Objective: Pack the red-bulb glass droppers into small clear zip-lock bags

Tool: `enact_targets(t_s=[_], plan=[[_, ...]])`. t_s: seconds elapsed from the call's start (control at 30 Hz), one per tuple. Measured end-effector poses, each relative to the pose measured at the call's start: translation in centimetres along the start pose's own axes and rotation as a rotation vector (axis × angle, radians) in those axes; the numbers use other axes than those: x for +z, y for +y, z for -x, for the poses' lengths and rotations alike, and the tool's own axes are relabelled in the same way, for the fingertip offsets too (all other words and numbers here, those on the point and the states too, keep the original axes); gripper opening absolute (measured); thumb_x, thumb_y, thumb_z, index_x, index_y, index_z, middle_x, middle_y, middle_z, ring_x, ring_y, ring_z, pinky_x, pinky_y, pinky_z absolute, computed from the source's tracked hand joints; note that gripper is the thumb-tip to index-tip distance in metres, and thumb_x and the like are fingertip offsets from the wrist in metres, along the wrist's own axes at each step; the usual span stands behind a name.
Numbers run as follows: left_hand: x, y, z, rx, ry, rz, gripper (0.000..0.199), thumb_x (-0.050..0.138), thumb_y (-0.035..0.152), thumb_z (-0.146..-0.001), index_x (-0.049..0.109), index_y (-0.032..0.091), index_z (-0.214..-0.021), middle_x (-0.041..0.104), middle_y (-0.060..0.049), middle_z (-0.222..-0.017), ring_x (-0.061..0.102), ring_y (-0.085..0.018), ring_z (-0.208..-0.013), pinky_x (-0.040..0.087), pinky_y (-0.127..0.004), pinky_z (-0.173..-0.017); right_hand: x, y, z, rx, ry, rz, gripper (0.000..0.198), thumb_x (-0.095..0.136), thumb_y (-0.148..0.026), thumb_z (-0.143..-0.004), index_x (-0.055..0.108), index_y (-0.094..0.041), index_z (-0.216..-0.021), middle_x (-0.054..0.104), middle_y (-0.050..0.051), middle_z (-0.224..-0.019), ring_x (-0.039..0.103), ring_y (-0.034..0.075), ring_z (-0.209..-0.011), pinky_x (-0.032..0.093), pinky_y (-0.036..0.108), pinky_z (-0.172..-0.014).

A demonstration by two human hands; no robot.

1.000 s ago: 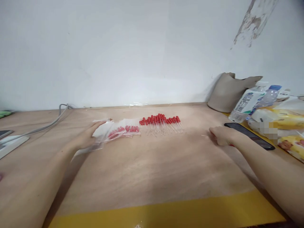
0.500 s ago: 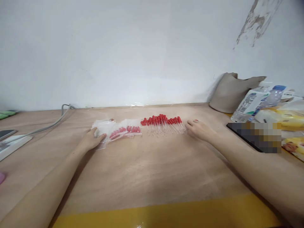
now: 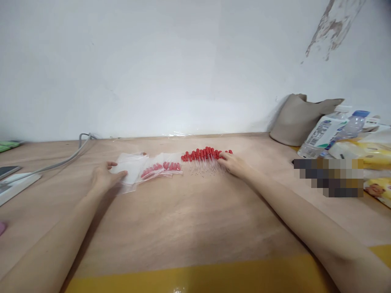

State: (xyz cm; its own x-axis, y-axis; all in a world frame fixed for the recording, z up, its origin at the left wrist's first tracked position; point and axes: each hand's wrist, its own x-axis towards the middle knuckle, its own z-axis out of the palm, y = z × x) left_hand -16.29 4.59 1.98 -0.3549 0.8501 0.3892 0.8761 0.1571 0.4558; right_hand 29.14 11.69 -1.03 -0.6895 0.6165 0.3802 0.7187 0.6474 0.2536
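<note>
My left hand (image 3: 106, 177), its thumb and fingers apart, is at the left edge of several clear zip bags (image 3: 130, 169) lying overlapped on the table. Inside the bags to the right, red bulbs (image 3: 171, 166) show through the plastic. A row of loose droppers (image 3: 203, 156) with red rubber bulbs and thin clear stems lies beside them, bulbs toward the wall. My right hand (image 3: 233, 165) is over the right end of this row, fingers curled in on a dropper whose red bulb (image 3: 230, 151) shows just past the knuckles. The hand hides the stems there.
A grey cable (image 3: 67, 158), a phone (image 3: 9, 171) and a white box (image 3: 20, 185) lie at the left. On the right stand a grey-brown bag (image 3: 296, 120) and plastic bottles (image 3: 324, 132), with yellow packages (image 3: 363, 152) beside them. A wall (image 3: 183, 69) closes the back.
My right hand has moved left, from beside the dropper row onto its right end. My left hand has drawn back left off the bags, its fingers spreading.
</note>
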Motion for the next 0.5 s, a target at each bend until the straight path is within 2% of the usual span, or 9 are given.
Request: enact_targets(t_s=[0.1,0.2,0.27,0.33,0.4,0.5], plan=[[-0.8,0.5,-0.2,-0.080,0.042,-0.011,0.024,0.064,0.031,-0.068,0.056,0.015,-0.085,0.055,0.000,-0.071,0.050,-0.015,-0.059,0.040,-0.024,-0.056,-0.4,0.0,0.9,0.035,0.130,-0.058,0.033,0.037,-0.001,-0.074,0.059,-0.016,-0.094,0.054,0.012,-0.105,0.050,0.020,-0.092,0.037,0.034,-0.081],[-2.2,2.2,-0.1,-0.063,0.138,0.016,0.013,0.058,0.025,-0.073,0.060,0.018,-0.084,0.053,0.004,-0.066,0.049,-0.012,-0.060,0.041,-0.022,-0.061,-0.8,-1.1,2.1,0.128,0.307,-0.184,0.029,0.041,-0.002,-0.073,0.059,-0.016,-0.091,0.056,0.012,-0.097,0.052,0.021,-0.089,0.040,0.034,-0.077],[-3.0,4.3,0.5,-0.037,0.246,0.059,0.022,0.049,0.025,-0.081,0.059,0.020,-0.099,0.053,0.003,-0.071,0.051,-0.012,-0.063,0.042,-0.022,-0.065,-1.2,-2.5,2.8,0.188,0.400,-0.326,0.024,0.043,-0.006,-0.075,0.058,-0.017,-0.089,0.056,0.010,-0.091,0.053,0.019,-0.084,0.042,0.032,-0.073],[-3.2,6.9,1.7,0.006,0.282,0.164,0.032,0.040,0.026,-0.087,0.051,0.022,-0.117,0.055,0.003,-0.074,0.055,-0.010,-0.063,0.044,-0.020,-0.063,-1.6,-4.4,3.5,0.220,0.437,-0.449,0.019,0.045,-0.010,-0.077,0.056,-0.019,-0.088,0.056,0.007,-0.087,0.054,0.018,-0.080,0.043,0.030,-0.071],[-2.3,9.6,3.9,0.018,0.169,0.493,0.037,0.044,0.030,-0.085,0.049,0.020,-0.121,0.058,0.000,-0.076,0.057,-0.012,-0.065,0.046,-0.021,-0.060,-2.1,-6.3,3.9,0.210,0.416,-0.516,0.014,0.047,-0.014,-0.079,0.056,-0.019,-0.089,0.057,0.006,-0.083,0.054,0.017,-0.076,0.042,0.029,-0.070],[0.1,12.8,8.1,0.114,-0.249,0.669,0.052,0.055,0.042,-0.079,0.045,0.021,-0.126,0.063,-0.006,-0.094,0.061,-0.019,-0.081,0.047,-0.026,-0.064,-2.9,-8.2,4.1,0.171,0.339,-0.543,0.011,0.049,-0.016,-0.079,0.056,-0.020,-0.087,0.059,0.004,-0.082,0.053,0.016,-0.074,0.041,0.029,-0.070]])
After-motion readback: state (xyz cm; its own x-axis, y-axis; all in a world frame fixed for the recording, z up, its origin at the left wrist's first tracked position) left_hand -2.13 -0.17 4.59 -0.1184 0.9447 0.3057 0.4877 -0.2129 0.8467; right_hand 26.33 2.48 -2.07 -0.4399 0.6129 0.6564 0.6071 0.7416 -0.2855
